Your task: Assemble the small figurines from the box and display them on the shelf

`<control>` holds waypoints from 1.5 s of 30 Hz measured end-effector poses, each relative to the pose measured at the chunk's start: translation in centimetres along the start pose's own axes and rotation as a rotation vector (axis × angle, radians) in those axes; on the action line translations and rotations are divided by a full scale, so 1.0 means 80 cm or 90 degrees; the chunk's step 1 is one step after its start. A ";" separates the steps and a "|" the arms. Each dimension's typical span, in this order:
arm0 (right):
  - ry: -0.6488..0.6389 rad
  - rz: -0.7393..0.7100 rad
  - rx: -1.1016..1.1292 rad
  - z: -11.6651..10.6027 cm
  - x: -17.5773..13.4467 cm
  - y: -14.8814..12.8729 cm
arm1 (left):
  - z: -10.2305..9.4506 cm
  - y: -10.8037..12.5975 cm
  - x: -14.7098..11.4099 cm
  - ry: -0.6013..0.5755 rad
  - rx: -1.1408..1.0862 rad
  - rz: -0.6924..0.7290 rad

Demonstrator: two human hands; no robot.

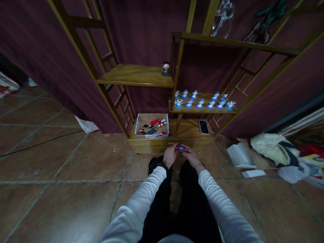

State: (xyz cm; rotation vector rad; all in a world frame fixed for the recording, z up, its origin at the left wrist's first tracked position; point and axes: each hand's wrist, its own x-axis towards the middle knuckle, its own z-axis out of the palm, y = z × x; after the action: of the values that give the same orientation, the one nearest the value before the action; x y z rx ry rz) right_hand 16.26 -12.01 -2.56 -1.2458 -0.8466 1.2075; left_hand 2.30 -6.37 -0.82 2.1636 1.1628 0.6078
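Small blue item (180, 147), perhaps figurine, gripped by left hand (170, 155) and right hand (190, 156).

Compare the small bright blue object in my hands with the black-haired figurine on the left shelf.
Your left hand and right hand hold the small bright blue object; the black-haired figurine stands upright on the brown wooden shelf. What shows of the object is mainly blue; the figurine shows black hair and red touches. Both are small.
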 end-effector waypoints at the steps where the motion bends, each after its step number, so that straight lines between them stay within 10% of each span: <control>1: 0.007 0.006 -0.003 -0.001 0.001 0.000 | 0.003 -0.005 0.005 0.008 -0.071 -0.033; 12: 0.047 -0.019 0.001 -0.004 0.008 0.010 | 0.014 -0.020 0.013 -0.018 -0.651 -0.183; 45: 0.043 -0.212 -0.268 -0.003 0.020 -0.025 | 0.006 -0.008 0.030 -0.159 -0.678 -0.187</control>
State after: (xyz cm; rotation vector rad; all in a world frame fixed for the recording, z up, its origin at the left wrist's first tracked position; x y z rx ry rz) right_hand 17.24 -10.37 -0.84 -1.3988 -1.2458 0.7366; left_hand 3.42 -4.20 -1.38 1.0989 0.7264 0.6042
